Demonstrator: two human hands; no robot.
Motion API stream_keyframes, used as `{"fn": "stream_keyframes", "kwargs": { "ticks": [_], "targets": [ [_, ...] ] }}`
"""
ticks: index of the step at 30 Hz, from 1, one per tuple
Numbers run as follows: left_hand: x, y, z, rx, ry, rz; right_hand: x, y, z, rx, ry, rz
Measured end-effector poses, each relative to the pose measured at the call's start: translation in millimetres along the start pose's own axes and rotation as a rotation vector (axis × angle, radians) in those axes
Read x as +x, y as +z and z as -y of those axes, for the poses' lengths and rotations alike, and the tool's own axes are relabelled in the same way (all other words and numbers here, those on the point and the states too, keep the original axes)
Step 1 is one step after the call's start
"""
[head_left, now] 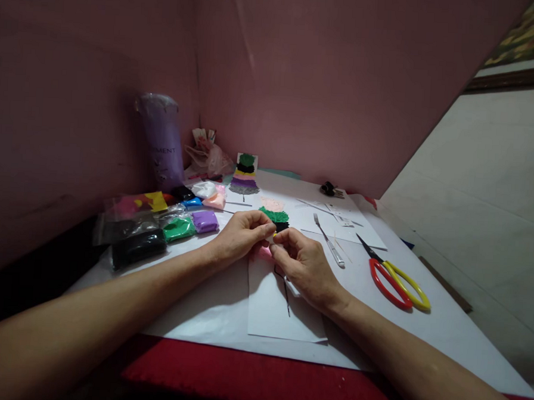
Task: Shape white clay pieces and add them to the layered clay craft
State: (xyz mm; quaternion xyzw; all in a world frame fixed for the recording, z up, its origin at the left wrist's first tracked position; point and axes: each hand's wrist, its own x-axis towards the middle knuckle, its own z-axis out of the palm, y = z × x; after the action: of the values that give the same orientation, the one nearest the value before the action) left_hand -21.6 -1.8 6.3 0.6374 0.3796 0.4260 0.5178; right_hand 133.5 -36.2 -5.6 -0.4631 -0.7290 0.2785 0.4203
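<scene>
My left hand (247,232) and my right hand (302,264) meet fingertip to fingertip above a white sheet (274,320). Both are pinched closed; a tiny pale bit may lie between them, too small to make out. Beneath and behind the fingers, the sheet carries bands of clay: light peach (272,204), green (275,215), black (282,226) and pink (264,252), partly hidden by the hands. A dark drawn line (287,296) runs down the sheet below my right hand.
Bags of coloured clay (178,228) lie at left, near a purple tumbler (161,144). A finished-looking striped clay card (245,178) stands behind. Right of my hands are a fork (330,242), toothpicks (341,246) and red-and-yellow scissors (395,278). A dark object (328,189) sits farther back.
</scene>
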Motion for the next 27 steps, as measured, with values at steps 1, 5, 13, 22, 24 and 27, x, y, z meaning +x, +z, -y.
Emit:
{"fn": "stream_keyframes", "kwargs": {
  "ticks": [1,5,13,22,24,27],
  "targets": [
    [0.1,0.1,0.1,0.002,-0.002,-0.006,0.0,0.2,-0.5,-0.001,-0.005,-0.006],
    [1.2,-0.5,0.7,0.014,0.016,-0.048,0.0,0.4,-2.1,-0.012,-0.022,-0.013],
    [2.8,-2.2,-1.7,0.0,0.022,-0.152,-1.0,1.2,-3.8,0.004,-0.056,-0.022],
    [-0.2,2.0,-3.0,0.014,0.012,-0.084,-1.9,1.5,-2.7,0.101,-0.062,-0.036],
    [-1.0,2.2,-3.0,0.009,0.032,-0.042,-1.7,1.7,-2.8,0.131,-0.059,-0.054],
    [-1.7,1.2,-2.6,0.011,0.055,0.007,-1.6,2.4,-3.8,0.161,-0.044,-0.093]
  ]
}}
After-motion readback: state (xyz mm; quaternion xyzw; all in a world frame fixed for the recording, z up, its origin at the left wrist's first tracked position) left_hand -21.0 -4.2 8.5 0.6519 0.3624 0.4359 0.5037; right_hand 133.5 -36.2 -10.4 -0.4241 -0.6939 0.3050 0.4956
